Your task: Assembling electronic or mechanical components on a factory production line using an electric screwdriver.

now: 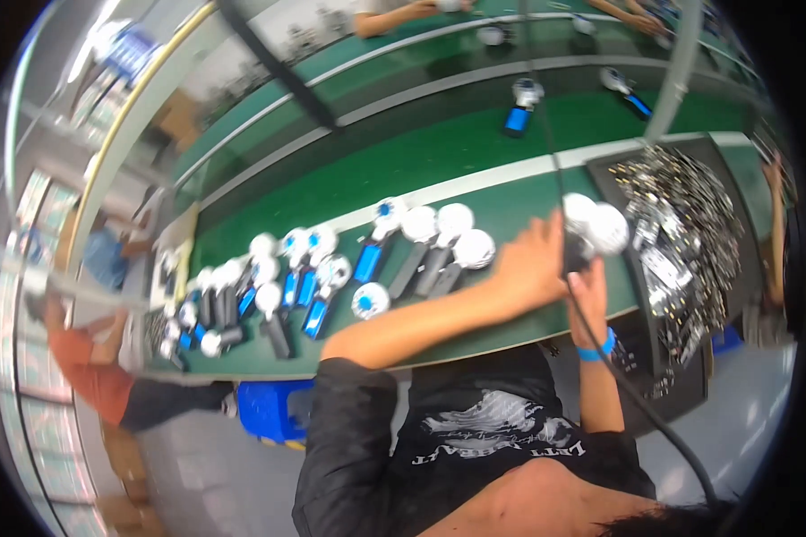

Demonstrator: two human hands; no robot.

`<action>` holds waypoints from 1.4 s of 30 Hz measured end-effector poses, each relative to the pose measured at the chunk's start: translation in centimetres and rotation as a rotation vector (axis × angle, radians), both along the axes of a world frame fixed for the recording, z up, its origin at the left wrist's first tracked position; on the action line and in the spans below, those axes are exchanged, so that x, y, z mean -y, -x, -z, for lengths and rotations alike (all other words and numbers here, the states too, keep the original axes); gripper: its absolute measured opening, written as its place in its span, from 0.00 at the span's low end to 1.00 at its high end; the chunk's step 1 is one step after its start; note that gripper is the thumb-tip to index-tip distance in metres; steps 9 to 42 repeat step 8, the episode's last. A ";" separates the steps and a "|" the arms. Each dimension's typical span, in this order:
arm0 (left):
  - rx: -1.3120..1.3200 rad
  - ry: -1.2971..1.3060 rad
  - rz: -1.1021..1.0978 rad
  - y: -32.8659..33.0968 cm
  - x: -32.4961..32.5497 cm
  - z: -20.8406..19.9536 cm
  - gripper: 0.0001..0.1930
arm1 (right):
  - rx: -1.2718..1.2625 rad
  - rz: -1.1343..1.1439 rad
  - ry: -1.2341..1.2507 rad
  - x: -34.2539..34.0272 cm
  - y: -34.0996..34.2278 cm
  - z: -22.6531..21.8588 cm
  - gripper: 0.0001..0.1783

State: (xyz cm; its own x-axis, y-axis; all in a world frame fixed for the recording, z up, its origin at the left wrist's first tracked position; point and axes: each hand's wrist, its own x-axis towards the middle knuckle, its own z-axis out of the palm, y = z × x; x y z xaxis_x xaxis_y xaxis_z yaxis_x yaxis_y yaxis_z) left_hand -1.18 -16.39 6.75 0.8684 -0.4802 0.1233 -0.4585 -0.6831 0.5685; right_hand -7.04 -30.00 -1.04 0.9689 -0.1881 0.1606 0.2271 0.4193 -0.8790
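Observation:
My left hand [533,261] reaches across the bench, its fingers closed around the dark handle [577,254] of a device with a white round head [609,229]. From below, my right hand [587,302], with a blue band on its wrist, closes on the same handle. Blur and a black cable in front hide the exact grip. A second white round head [579,211] shows right beside the first; I cannot tell whether it is held. Left of my hands, several similar round-headed devices [367,259] with black or blue handles lie on the green bench [501,336].
A dark tray [607,174] heaped with small metal parts [685,242] stands at the right. Beyond a pale rail runs a green belt [349,183] carrying two blue-handled devices [517,120]. A black cable [636,398] hangs close to me. Other people work opposite and at both sides.

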 end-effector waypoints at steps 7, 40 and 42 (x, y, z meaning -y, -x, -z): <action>-0.196 0.262 -0.093 5.0 1.6 6.9 0.55 | -0.175 -0.059 0.268 6.4 -1.0 2.8 0.29; -0.254 0.319 -0.136 4.3 1.3 9.4 0.54 | -0.169 -0.140 0.221 7.0 -2.3 3.6 0.29; -0.254 0.319 -0.136 4.3 1.3 9.4 0.54 | -0.169 -0.140 0.221 7.0 -2.3 3.6 0.29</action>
